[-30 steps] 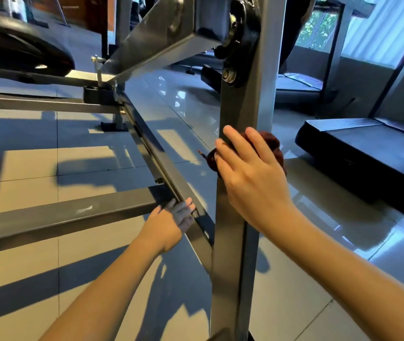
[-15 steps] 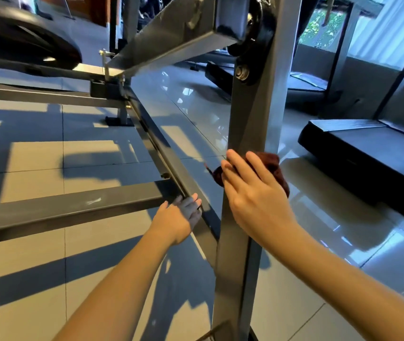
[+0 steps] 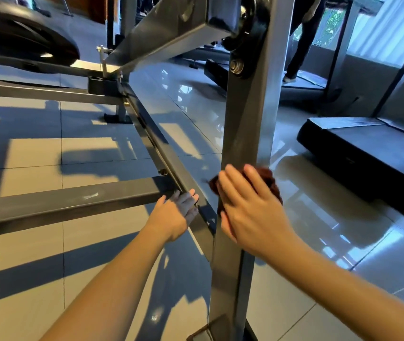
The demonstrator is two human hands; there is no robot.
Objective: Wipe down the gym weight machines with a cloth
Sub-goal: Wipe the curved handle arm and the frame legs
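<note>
Cloth is dark maroon/brownish-red, plain, no print. Upright post grey painted steel w/ a soft sheen; cross bar same grey w/ a small pale scuff mark. Pivot bracket glossy black, bolt silver-grey. Weight plate black w/ dull highlights. Floor pale beige-grey glossy tiles in a grid of thin dark grout lines, striped w/ sunlit patches & dark shadows, bluish reflections at right. Treadmill deck black/charcoal.
</note>
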